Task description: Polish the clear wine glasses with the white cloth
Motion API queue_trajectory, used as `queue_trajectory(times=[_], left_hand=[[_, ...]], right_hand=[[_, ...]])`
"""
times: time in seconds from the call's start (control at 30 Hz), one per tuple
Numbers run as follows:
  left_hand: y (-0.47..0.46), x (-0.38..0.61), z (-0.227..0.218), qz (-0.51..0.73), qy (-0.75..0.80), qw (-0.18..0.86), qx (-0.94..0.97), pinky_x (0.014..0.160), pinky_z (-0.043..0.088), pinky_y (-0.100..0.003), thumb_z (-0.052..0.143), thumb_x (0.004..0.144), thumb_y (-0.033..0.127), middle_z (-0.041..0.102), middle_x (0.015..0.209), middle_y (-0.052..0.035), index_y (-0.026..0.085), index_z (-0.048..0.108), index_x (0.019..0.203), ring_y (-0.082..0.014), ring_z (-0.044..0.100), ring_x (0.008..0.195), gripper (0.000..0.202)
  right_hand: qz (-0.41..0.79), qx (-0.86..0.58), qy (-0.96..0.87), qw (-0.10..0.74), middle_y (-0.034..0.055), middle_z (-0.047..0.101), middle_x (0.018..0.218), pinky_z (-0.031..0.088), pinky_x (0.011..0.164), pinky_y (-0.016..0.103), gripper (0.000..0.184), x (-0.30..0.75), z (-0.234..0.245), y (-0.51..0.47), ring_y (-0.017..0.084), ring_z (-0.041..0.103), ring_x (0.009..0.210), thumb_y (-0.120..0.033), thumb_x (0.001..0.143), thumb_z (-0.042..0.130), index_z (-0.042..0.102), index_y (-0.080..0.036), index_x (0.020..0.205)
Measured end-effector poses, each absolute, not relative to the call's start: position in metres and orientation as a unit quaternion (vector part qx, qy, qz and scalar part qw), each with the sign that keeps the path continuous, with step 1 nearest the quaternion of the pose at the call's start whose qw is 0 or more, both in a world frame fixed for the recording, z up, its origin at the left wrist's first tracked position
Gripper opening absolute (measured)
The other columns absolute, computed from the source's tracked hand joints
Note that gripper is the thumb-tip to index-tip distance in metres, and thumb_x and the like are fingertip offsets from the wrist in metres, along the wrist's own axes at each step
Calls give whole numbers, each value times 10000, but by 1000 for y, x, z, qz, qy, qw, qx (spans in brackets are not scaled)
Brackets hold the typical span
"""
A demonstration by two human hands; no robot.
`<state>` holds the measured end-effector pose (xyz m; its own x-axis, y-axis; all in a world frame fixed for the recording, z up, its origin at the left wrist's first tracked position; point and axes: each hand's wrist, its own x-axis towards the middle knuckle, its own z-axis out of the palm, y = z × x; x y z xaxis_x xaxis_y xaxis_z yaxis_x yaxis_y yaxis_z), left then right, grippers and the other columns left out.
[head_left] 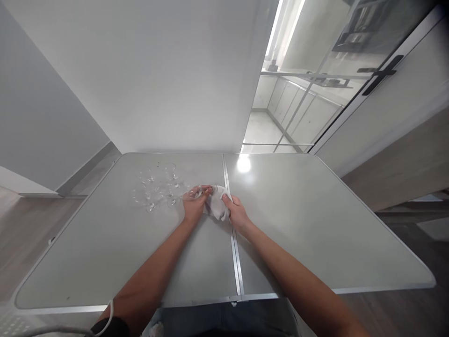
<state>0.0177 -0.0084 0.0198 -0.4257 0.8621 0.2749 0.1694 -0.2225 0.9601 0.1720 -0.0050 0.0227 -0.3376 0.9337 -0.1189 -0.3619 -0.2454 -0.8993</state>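
Observation:
Over the middle of the table, my left hand (194,201) is closed around a clear glass (195,192), partly covered by the fingers. A white cloth (218,206) bunches between my two hands and hides the glass's other end. My right hand (239,214) grips the right side of this cloth, thumb on top. Left of my left hand, several clear glasses (173,199) stand in a loose group. Their see-through outlines overlap, so their exact shape is hard to make out.
The pale folding table (298,224) has a metal seam (235,262) across its middle and a metal rim. A white wall (168,84) rises behind it. At the right is a glass-paned door with a black handle (383,75). A cable (111,311) runs by my left forearm.

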Motion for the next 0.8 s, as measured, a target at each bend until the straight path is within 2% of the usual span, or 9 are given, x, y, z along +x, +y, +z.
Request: queue_trajectory(times=[0.07, 0.17, 0.27, 0.37, 0.43, 0.57, 0.67, 0.73, 0.8], left_hand=[[-9, 18, 19, 616, 565, 283, 470, 829, 547, -355, 770, 766, 430, 775, 869, -70, 194, 799, 855, -215, 701, 824, 253], [-12, 21, 19, 585, 521, 361, 506, 809, 555, -355, 797, 732, 435, 775, 881, -76, 193, 802, 860, -228, 706, 829, 274], [-13, 23, 20, 588, 490, 395, 509, 785, 546, -337, 809, 718, 431, 768, 877, -75, 185, 789, 832, -226, 696, 829, 271], [-10, 20, 17, 603, 501, 351, 512, 785, 514, -312, 757, 780, 448, 753, 875, -68, 184, 767, 819, -203, 668, 827, 267], [-7, 19, 13, 587, 509, 336, 532, 768, 492, -296, 708, 823, 480, 730, 850, -65, 177, 743, 787, -186, 641, 804, 307], [-5, 20, 4, 511, 478, 408, 587, 687, 460, -274, 583, 900, 560, 633, 742, -37, 153, 659, 770, -148, 561, 694, 434], [-7, 22, 2, 456, 430, 438, 644, 726, 467, -288, 527, 922, 594, 619, 776, -43, 152, 628, 800, -156, 551, 729, 469], [-8, 23, 1, 450, 410, 429, 667, 775, 482, -313, 503, 927, 606, 640, 828, -60, 156, 629, 840, -183, 572, 790, 476], [-9, 23, 0, 460, 400, 407, 680, 820, 496, -348, 479, 942, 588, 670, 902, -81, 158, 638, 926, -219, 596, 858, 458]], right_hand=[[689, -347, -417, 480, 20, 707, 811, 490, 669, 248, 444, 172, 21, -5, 149, 616, 721, -582, 812, 706, 737, -186, 1012], [694, -325, -383, 516, 36, 727, 900, 510, 723, 262, 459, 170, 19, -5, 166, 637, 793, -580, 823, 700, 726, -200, 1080], [725, -311, -361, 498, 63, 737, 938, 529, 754, 287, 474, 169, 19, -2, 186, 655, 820, -581, 805, 719, 731, -188, 1071], [707, -340, -385, 485, 60, 735, 921, 526, 721, 271, 452, 171, 18, 0, 176, 654, 795, -565, 812, 719, 736, -182, 1050], [673, -350, -411, 506, 51, 732, 955, 526, 737, 261, 443, 173, 17, 0, 170, 658, 827, -551, 850, 684, 718, -192, 1108], [608, -336, -471, 543, 67, 727, 1047, 547, 842, 317, 458, 176, 19, -4, 199, 681, 924, -551, 950, 534, 666, -199, 1213], [482, -338, -601, 541, 97, 668, 1268, 502, 1015, 393, 491, 181, 28, -6, 246, 634, 1166, -499, 1006, 436, 545, -218, 1393], [344, -314, -725, 507, 120, 500, 1496, 403, 1141, 445, 544, 188, 37, -5, 273, 467, 1391, -433, 1019, 418, 397, -215, 1516], [199, -267, -833, 443, 126, 358, 1597, 305, 1208, 489, 573, 196, 46, -2, 284, 300, 1499, -368, 1014, 427, 332, -190, 1550]])
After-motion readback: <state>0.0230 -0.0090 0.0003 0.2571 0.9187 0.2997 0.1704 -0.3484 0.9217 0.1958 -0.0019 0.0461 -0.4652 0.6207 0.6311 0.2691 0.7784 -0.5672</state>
